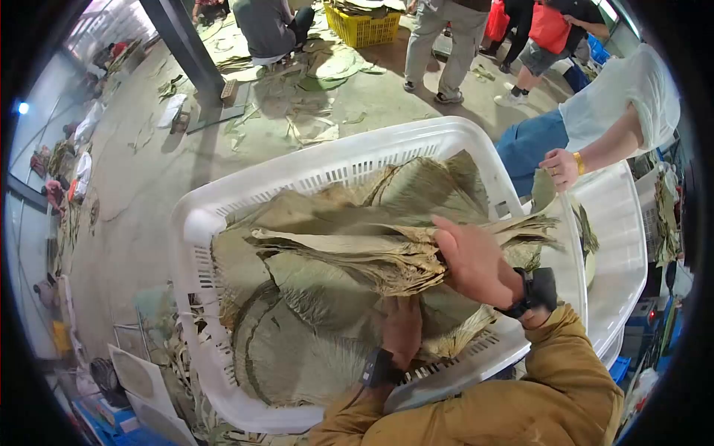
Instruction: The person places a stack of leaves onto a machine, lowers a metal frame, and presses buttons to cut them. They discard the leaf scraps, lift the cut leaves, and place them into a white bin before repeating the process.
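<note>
My right hand [476,260] is closed around a folded bundle of large dried leaves [357,253], which it holds above a white plastic basket [195,223]. The bundle's creased, layered edges face me, and its frayed end sticks out to the right of my hand. Lower down, my left hand [401,327] reaches in below the bundle, against the leaves in the basket. Its fingers are mostly hidden under the bundle, so their grip does not show. Broad, flat grey-green leaves [312,342] lie spread and overlapping inside the basket.
At the right, a co-worker's hand [561,167] holds a leaf piece over a second white basket [617,238]. Other people stand or sit at the back near a yellow crate [362,27]. Leaf scraps litter the concrete floor [141,215], and a metal post [186,52] stands behind.
</note>
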Available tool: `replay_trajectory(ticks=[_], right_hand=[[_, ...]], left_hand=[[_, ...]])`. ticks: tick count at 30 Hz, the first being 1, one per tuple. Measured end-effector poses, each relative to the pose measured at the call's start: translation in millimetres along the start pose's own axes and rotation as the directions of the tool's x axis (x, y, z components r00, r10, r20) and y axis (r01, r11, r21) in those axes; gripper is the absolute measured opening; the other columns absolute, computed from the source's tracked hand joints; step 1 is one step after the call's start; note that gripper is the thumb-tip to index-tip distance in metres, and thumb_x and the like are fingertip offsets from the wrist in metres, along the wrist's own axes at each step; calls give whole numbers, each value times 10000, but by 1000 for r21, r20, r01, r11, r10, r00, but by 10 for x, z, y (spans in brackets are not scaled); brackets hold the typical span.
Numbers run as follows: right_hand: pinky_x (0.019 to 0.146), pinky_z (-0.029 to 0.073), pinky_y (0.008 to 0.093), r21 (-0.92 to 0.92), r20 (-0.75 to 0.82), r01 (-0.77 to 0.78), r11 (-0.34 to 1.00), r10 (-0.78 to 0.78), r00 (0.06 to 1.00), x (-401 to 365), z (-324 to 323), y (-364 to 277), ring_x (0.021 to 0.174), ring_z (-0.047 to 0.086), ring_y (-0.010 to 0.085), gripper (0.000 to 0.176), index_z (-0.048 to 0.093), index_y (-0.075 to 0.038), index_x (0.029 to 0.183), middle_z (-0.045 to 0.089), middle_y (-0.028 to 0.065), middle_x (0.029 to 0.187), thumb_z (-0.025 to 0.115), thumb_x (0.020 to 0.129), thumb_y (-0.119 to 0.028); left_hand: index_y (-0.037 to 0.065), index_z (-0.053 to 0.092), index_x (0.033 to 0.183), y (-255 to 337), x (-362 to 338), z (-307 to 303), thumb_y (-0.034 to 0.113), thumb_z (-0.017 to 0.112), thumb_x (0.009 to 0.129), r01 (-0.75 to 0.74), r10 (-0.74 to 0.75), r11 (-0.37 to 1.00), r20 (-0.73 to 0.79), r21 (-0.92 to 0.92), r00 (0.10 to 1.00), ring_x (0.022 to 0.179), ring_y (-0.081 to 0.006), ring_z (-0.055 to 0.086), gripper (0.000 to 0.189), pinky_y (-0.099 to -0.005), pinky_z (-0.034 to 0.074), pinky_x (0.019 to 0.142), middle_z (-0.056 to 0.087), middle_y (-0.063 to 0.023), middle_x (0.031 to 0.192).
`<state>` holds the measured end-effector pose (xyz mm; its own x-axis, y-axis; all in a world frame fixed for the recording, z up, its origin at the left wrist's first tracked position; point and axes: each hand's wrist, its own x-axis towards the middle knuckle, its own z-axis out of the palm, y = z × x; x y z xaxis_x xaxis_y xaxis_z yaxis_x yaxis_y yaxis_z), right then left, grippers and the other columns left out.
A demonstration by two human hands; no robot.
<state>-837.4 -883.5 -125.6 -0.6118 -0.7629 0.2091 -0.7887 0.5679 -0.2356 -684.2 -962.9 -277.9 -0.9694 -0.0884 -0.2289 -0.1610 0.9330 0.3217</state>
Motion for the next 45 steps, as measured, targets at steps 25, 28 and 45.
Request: replay_trajectory(ticks=[25, 28, 45], right_hand=[[689, 504, 314, -451, -204, 375, 810, -502, 840, -2069, -1883, -1559, 825, 645, 229, 348, 570, -37, 1124, 643, 122, 927, 595, 797, -155], [730, 508, 306, -605, -325, 270, 749, -542, 775, -2770, -2273, -1724, 834, 663, 255, 270, 600, -72, 1073, 665, 139, 948, 612, 849, -222], [966, 366, 528, -257, -487, -503, 825, 339, 805, -6421, -3057, -2171, 1234, 462, 419, 642, 440, 10, 1230, 506, 249, 1283, 749, 730, -248]], left_hand=[[17, 392, 1359, 867, -2401, -2167, 320, 460, 972, -116, -34, -785, -144, -609, 989, 1239, -286, 466, 496, -453, 369, 1044, 483, -126, 1350], [8, 440, 1318, 1134, -2805, -2007, 202, 487, 924, -83, 176, -695, -281, -715, 943, 1192, -286, 507, 441, -444, 385, 1029, 536, -130, 1288], [-3, 591, 1144, 3999, -3367, -621, 73, 549, 923, 557, 838, -311, 55, -770, 543, 957, -196, 634, 238, -348, 516, 824, 656, -91, 1054]])
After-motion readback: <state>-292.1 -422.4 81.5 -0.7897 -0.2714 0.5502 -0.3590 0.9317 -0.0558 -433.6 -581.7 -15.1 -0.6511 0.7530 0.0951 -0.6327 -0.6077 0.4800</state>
